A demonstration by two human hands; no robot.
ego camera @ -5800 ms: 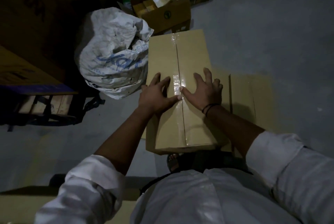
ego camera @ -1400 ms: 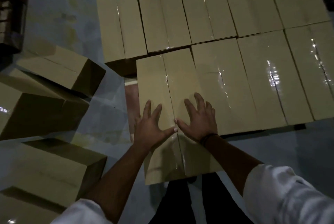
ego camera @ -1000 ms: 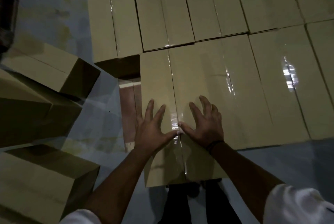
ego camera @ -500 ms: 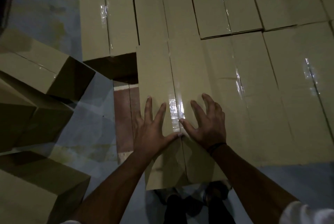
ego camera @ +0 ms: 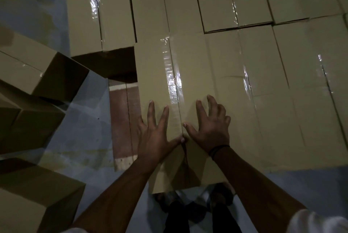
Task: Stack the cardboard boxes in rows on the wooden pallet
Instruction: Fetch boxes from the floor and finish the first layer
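Observation:
A long tan cardboard box with a taped centre seam lies under both my hands, its near end sticking out past the front row of boxes. My left hand presses flat on its top left of the seam, fingers spread. My right hand presses on the right of the seam, fingers spread and slightly bent. Several taped boxes stand in rows to the right and behind. A bare strip of the wooden pallet shows just left of the box.
Loose cardboard boxes lie tilted on the grey floor at the left, another one at the lower left. A dark gap sits between the back-left box and the pallet strip. My feet show below the box's near end.
I carried the box from beside a white sack over to the pallet. In the last second it slid forward into the row, while both hands stayed flat on its top.

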